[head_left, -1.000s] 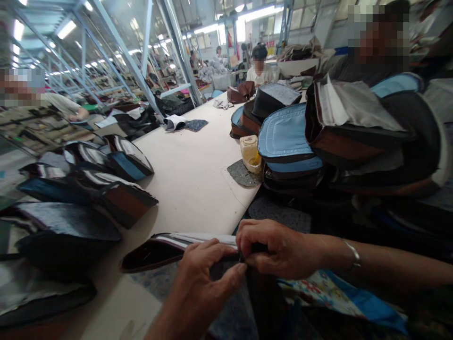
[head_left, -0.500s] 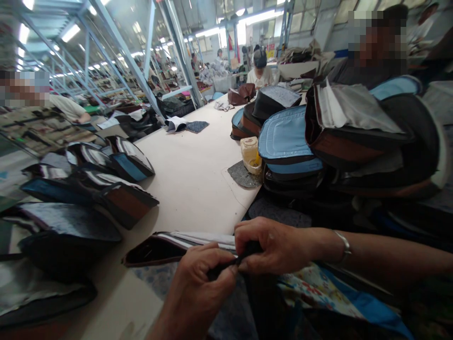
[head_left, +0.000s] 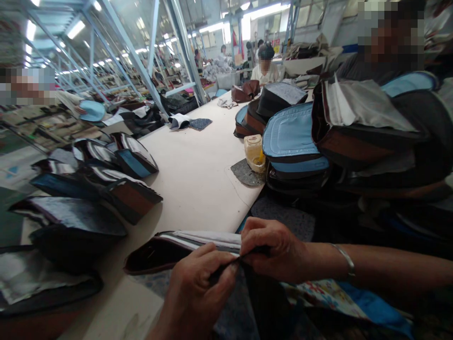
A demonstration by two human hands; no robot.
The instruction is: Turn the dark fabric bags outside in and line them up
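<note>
My left hand point(head_left: 198, 293) and my right hand point(head_left: 276, 250) meet at the near edge of the long pale table point(head_left: 198, 174). Both pinch the dark edge of a bag panel point(head_left: 166, 248), a brown and dark piece with a white lining strip along its top. The fingertips of the two hands touch at the seam. My right wrist wears a thin metal bangle point(head_left: 348, 262). Under my right forearm lies a floral and blue cloth point(head_left: 339, 297).
Dark bag panels point(head_left: 102, 189) are stacked along the table's left side. Piled backpacks with a light blue back panel point(head_left: 290, 137) fill the right. A yellowish plastic container point(head_left: 255, 153) sits on a grey felt piece. Other people work across the table and further back.
My left hand's fingers have curled from flat into a pinch on the panel's edge. My right hand stays closed on the same seam, shifted slightly right.
</note>
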